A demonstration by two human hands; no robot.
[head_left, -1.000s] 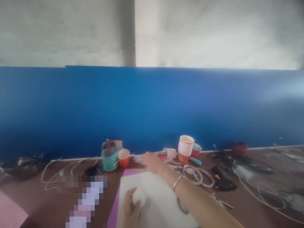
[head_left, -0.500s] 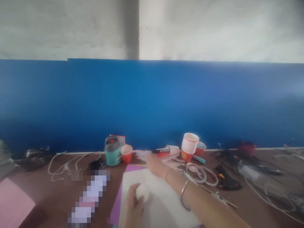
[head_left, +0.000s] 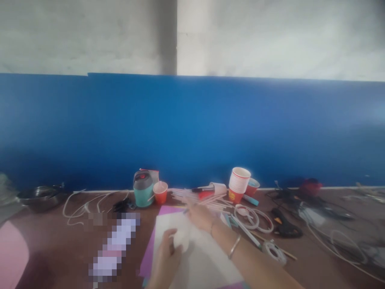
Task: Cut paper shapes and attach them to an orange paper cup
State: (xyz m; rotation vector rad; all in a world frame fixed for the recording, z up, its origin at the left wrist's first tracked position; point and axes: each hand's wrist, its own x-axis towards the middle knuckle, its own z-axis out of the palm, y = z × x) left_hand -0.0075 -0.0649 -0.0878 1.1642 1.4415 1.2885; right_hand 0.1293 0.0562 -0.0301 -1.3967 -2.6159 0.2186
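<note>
My left hand [head_left: 169,255] is closed on a small white round object [head_left: 181,239] above the white sheet [head_left: 207,261]. My right hand [head_left: 198,216], with a silver bangle at the wrist, reaches over the sheet's far edge, beside a pile of white sticks [head_left: 215,202]. Its fingertips are blurred, and whether they hold anything is unclear. Purple paper [head_left: 146,257] shows under the white sheet.
A teal and grey jug [head_left: 143,192] and an orange cup [head_left: 160,193] stand behind. Stacked paper cups [head_left: 240,182], tape rolls [head_left: 247,216], a black glue gun [head_left: 285,226] and cables lie rightward. Metal bowls [head_left: 40,198] and pink paper [head_left: 12,257] are at left.
My right hand has drawn back slightly from the sticks toward the sheet. My left hand still holds the white round object. The view has shifted slightly.
</note>
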